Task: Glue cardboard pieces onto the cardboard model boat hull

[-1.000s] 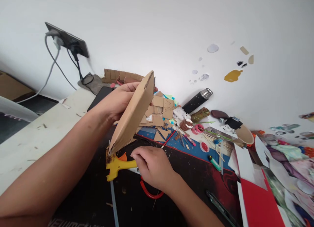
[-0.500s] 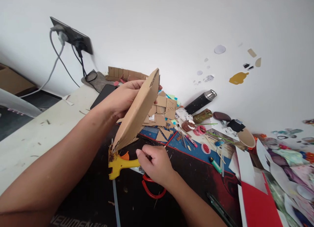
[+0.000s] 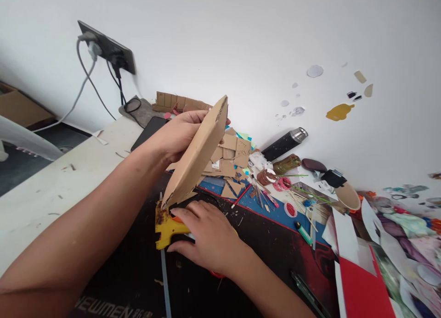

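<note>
My left hand (image 3: pixel 184 132) is closed on a folded cardboard piece (image 3: pixel 198 153), which it holds up at a slant; the far fingers are mostly hidden behind it. Below its lower end lies a yellow hot glue gun (image 3: pixel 163 226) with an orange trigger and brown stains near the nozzle. A translucent glue stick (image 3: pixel 166 281) runs from its back. Over the gun's handle is my right hand (image 3: pixel 213 237), its thumb and fingers apart on either side and covering most of the handle. Red scissor handles (image 3: pixel 217 275) show only in part beneath this hand.
Cardboard scraps (image 3: pixel 229 155) are heaped behind the hands. A black flask (image 3: pixel 284 143) lies by the wall. Paint jars (image 3: pixel 282 184), brushes and sticks cover the right side of the mat (image 3: pixel 272 244). A phone (image 3: pixel 149 132) rests behind my left forearm, below the wall socket (image 3: pixel 106 47).
My right hand has moved left over the glue gun's handle and its curled fingers have spread. The left hand still holds the cardboard piece. The view has shifted slightly.
</note>
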Available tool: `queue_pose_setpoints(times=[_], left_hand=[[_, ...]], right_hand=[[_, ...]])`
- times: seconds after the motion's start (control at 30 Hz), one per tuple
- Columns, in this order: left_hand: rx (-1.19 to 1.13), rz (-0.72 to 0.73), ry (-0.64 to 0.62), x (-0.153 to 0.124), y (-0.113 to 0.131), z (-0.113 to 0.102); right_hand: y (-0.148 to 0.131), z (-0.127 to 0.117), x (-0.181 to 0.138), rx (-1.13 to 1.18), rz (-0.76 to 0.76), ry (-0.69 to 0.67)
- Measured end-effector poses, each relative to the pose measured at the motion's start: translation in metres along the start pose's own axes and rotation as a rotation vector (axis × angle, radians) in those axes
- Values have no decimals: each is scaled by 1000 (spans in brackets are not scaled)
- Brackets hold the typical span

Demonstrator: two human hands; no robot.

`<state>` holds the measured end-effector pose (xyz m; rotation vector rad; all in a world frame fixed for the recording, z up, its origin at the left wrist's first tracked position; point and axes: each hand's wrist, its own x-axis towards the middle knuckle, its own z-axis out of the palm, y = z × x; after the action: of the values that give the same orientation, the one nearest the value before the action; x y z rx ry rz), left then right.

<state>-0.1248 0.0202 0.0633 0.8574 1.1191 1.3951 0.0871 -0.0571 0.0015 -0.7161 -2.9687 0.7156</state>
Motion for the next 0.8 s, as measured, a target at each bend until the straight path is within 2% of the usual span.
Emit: queue_pose_setpoints(times=[0.23, 0.47, 0.63, 0.8], left_hand=[[7, 1, -5, -1, 2, 1], [-23, -2, -5, -5, 5, -1], [-96, 43, 37, -12, 21, 1], [-170, 169, 180, -4, 23, -18]], right_hand=[[0, 15, 7, -129, 3, -78], [4, 22, 7, -80, 2, -45], [14, 31, -5, 147, 20, 94], [27, 42, -16, 567, 150, 400]])
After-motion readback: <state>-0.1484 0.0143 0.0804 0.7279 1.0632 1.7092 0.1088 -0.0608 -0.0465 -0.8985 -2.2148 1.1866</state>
